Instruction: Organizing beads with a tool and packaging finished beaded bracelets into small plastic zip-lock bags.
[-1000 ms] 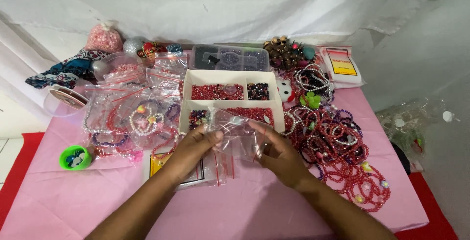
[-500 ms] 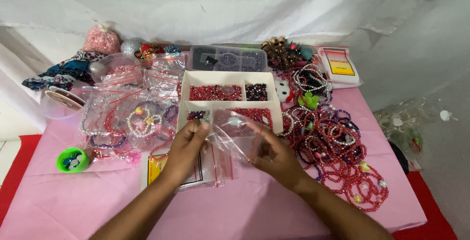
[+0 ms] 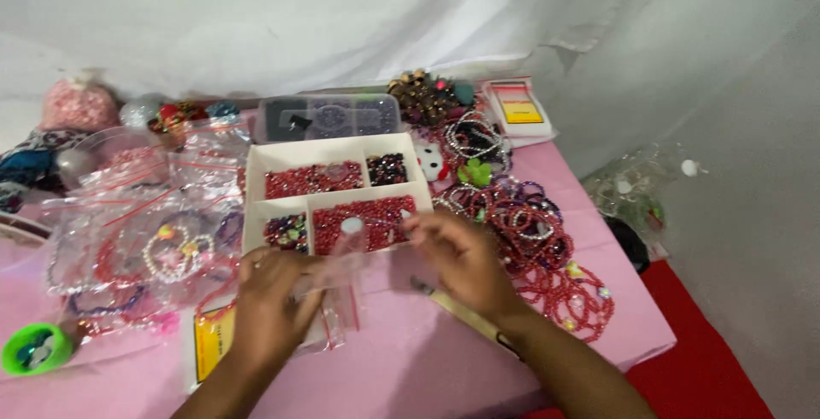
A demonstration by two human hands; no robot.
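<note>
Head view: both hands (image 3: pixel 273 304) (image 3: pixel 461 257) pinch a crinkly clear plastic bag (image 3: pixel 346 265).

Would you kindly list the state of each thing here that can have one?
Left hand: gripping a clear zip bag.
Right hand: pinching the same bag.
Divided white box: open, compartments hold beads.
Clear plastic case: lid shut.
Green cup: open, small pieces inside.
Bracelets: piled loose.

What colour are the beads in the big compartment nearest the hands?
Red, with a few pale ones mixed in. The beads fill the white box; seen in the head view.
</note>
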